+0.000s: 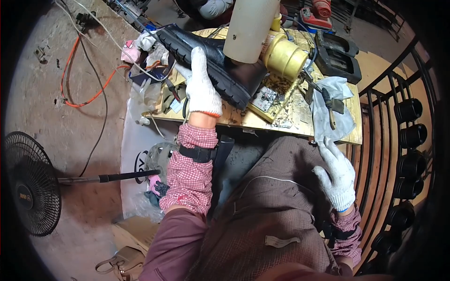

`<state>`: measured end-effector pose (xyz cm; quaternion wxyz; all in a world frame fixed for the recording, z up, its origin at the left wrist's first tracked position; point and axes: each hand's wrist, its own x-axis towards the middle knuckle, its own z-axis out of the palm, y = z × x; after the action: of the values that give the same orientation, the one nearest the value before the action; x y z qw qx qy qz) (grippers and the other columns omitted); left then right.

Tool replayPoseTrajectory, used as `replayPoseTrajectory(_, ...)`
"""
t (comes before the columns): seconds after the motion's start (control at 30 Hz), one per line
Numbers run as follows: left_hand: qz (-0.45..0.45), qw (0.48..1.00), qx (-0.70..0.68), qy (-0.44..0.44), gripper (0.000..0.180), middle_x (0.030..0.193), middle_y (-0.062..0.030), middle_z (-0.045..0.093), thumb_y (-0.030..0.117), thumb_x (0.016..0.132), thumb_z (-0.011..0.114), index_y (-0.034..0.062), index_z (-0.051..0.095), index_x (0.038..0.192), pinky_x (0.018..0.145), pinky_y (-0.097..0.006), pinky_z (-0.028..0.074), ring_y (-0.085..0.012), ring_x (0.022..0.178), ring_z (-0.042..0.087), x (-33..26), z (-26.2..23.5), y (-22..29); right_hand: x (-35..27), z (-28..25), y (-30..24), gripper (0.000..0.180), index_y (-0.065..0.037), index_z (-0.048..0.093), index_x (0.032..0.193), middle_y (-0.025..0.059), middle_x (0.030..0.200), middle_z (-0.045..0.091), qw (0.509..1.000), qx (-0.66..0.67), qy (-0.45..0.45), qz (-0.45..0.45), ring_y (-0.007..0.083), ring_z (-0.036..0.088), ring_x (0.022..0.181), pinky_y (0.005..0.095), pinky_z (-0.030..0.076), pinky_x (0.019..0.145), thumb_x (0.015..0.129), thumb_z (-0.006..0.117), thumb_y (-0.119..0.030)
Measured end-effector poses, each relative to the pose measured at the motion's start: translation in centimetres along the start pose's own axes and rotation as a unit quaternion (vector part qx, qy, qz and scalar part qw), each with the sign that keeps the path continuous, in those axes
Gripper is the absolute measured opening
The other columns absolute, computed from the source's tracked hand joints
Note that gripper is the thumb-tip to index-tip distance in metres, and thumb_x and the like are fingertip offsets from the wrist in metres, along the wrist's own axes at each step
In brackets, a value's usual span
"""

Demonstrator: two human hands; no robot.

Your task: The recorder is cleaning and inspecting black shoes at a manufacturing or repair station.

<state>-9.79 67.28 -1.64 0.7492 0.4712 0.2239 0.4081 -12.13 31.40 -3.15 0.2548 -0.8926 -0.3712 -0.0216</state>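
Observation:
My left hand [203,86], in a white knit glove, grips a black boot [190,44] over the bench. The boot lies tilted on its side, its ridged sole toward me and the thumb stretched along it. A beige cylinder [251,33] hangs in front of part of the boot. To the right, my right hand [336,174], gloved too, has its fingers and thumb apart and holds nothing. Its fingertips are by the lower edge of a white cloth [335,124]; whether they touch I cannot tell. A dark-bladed hand tool [333,108] rests on that cloth.
The wooden bench [225,120] carries a yellow cylindrical part [283,55], a black tray-like frame [338,56] and scraps. A black rack [375,122] with several black cylinders stands right. Left are a fan [30,185] and an orange cable [70,100]. A person [215,8] sits beyond.

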Motion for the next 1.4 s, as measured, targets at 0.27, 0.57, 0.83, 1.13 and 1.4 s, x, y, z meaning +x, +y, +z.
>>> replayPoseTrajectory(0.27,-0.046,0.999,0.002,0.017,0.115,0.16,-0.0125,0.031,0.045,0.092,0.072,0.0132,-0.015,0.161,0.109,-0.047,0.042,-0.0311,0.137,0.043,-1.4,-0.1,0.8,5.1,0.5,-2.2,0.06,-0.01,0.055,0.142,0.0157,0.134,0.062,0.993,-0.025,-0.012,-0.119,0.0312,0.065,0.111,0.0382,0.051,0.091,0.085,0.072,-0.018)
replayPoseTrajectory(0.57,-0.114,0.991,0.07,0.009,0.107,0.159,-0.0161,0.033,0.055,0.094,0.064,0.0054,-0.003,0.162,0.115,-0.039,0.032,-0.0296,0.141,0.038,-8.1,-1.5,-0.2,12.0,5.4,-7.2,0.029,-0.009,0.065,0.111,0.0117,0.115,0.069,0.93,-0.039,0.017,-0.364,0.0284,0.065,0.086,0.039,0.055,0.078,0.083,0.059,-0.016)
replayPoseTrajectory(0.83,-0.068,0.997,-0.034,0.028,0.112,0.155,-0.0155,0.035,0.056,0.081,0.08,0.006,0.015,0.159,0.106,-0.042,0.045,-0.0275,0.132,0.047,-0.5,-5.9,-1.6,3.5,4.6,4.7,0.022,-0.009,0.067,0.102,0.0153,0.087,0.069,0.971,-0.01,-0.211,-0.113,0.037,0.067,0.083,0.0461,0.055,0.073,0.084,0.065,-0.021)
replayPoseTrajectory(1.13,-0.08,0.994,-0.072,0.012,0.093,0.142,-0.01,0.048,0.05,0.088,0.075,0.0143,0.022,0.156,0.096,-0.046,0.052,-0.0271,0.119,0.056,0.6,-3.8,-1.4,7.5,7.2,13.6,0.063,-0.014,0.053,0.143,0.0161,0.103,0.071,0.982,-0.166,0.045,0.084,0.0366,0.067,0.098,0.044,0.054,0.087,0.084,0.075,-0.025)
replayPoseTrajectory(1.4,-0.023,0.996,0.011,0.083,0.105,0.156,-0.0139,0.035,0.048,0.091,0.071,0.0138,0.002,0.162,0.101,-0.047,0.049,-0.0321,0.128,0.05,-0.3,0.0,1.4,9.0,9.6,15.4,0.069,-0.015,0.049,0.145,0.0201,0.109,0.07,0.967,-0.171,0.031,0.188,0.0388,0.068,0.099,0.0483,0.053,0.088,0.082,0.074,-0.024)
